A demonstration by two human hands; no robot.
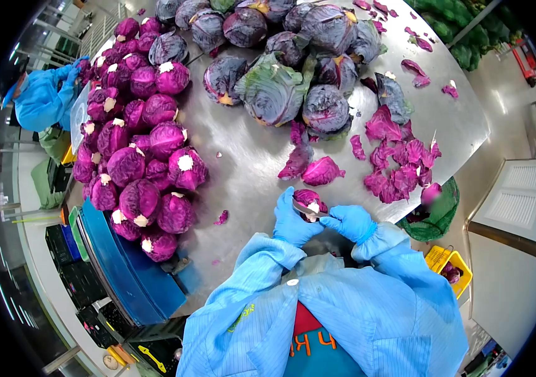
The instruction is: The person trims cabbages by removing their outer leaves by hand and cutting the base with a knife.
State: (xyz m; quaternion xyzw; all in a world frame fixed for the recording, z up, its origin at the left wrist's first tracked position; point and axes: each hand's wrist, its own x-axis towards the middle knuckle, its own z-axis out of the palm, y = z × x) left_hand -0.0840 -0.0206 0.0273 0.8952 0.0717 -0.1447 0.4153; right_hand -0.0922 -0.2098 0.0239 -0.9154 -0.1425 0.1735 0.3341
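Near the front edge of the metal table, my left hand (293,220), in a blue glove, holds a small red cabbage (310,198) from its left side. My right hand (351,223), gloved too, is closed on a knife (305,210), whose blade lies across the cabbage by its pale stem end. Loose purple leaves (323,171) lie just beyond the cabbage. Trimmed red cabbages (139,164) with pale cut stems are piled on the left. Darker cabbages with outer leaves (271,91) are heaped at the far middle.
Torn leaves (400,166) are scattered on the right of the metal table (236,163). A green net bag (440,217) hangs by its right edge, above a yellow crate (462,276). Blue bins (120,264) stand at the left. Another person (45,97) is at the far left.
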